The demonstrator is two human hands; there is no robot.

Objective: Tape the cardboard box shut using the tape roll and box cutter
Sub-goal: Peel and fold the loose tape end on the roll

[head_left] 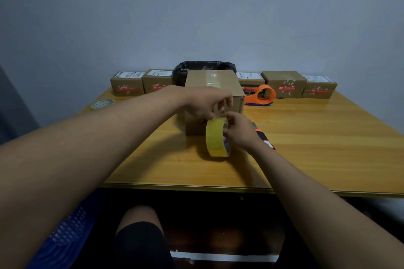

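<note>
A plain cardboard box [213, 82] stands mid-table, with clear tape strips across its closed top flaps. In front of it a yellow tape roll [215, 137] stands on edge on the table. My right hand [239, 130] grips the roll from its right side. My left hand [205, 101] pinches at the roll's top edge, fingers closed on the tape there. An orange-and-black box cutter [265, 137] lies on the table just right of my right wrist, partly hidden by it.
An orange tape dispenser [261, 95] sits right of the box. Several small labelled parcels [126, 83] line the table's back edge, with a black-lined bin [204, 67] behind the box. A spare tape roll [101, 103] lies far left. The table's front edge [196, 186] is near my knees.
</note>
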